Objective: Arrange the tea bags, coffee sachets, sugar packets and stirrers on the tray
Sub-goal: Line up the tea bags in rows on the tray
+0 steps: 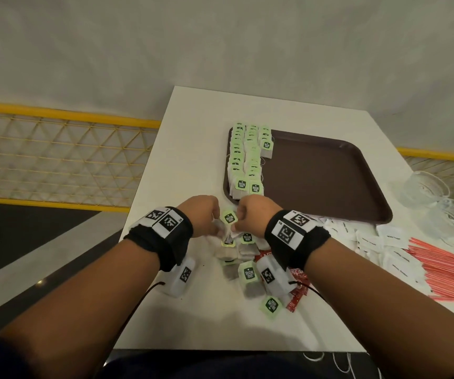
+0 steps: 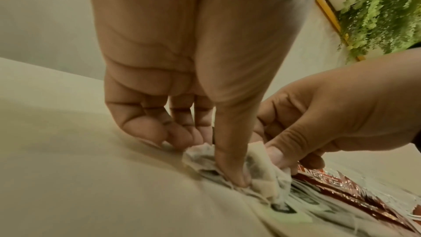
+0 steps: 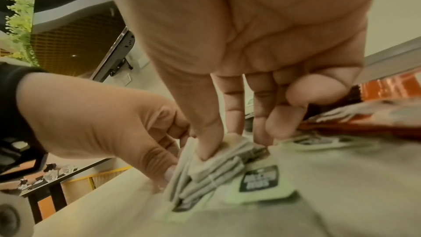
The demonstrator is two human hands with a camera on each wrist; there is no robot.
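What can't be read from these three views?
- Coffee sachets: head view, mostly hidden under the right wrist camera; count unknown.
- Sugar packets: head view, print too small to read.
- Tea bags in the grip: right wrist view, blurred; the right hand and left hand cover them, so the number held is unclear.
- Stirrers: cut off by the right edge.
- Clear cups: washed out, count uncertain.

The right hand (image 3: 239, 82) pinches a stack of tea bags (image 3: 212, 167) (thumb on top); the left hand (image 3: 107, 123) grips its far side, green tags (image 3: 262, 185) lying below on the worktop (image 3: 341, 195).
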